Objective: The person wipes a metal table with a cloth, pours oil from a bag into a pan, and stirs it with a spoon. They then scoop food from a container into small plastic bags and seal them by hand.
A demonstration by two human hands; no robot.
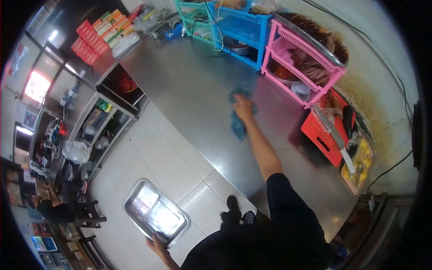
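pink rack (310, 63), blue rack (243, 27), red crate (321, 135)

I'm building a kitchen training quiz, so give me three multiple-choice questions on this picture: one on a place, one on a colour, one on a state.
1. Where is the blue cloth?
A) on the steel table, under the right hand
B) on a wall hook
C) in a bucket

2. What colour is the rack beside the red crate?
A) teal
B) pink
C) white

3. How is the metal tray placed?
A) flat on the table
B) held at one edge by the left hand
C) stacked in a rack

Answers:
1 A, the hand lies on the cloth on the tabletop.
2 B, the pink shelves stand next to the crate.
3 B, the hand grips its near edge.
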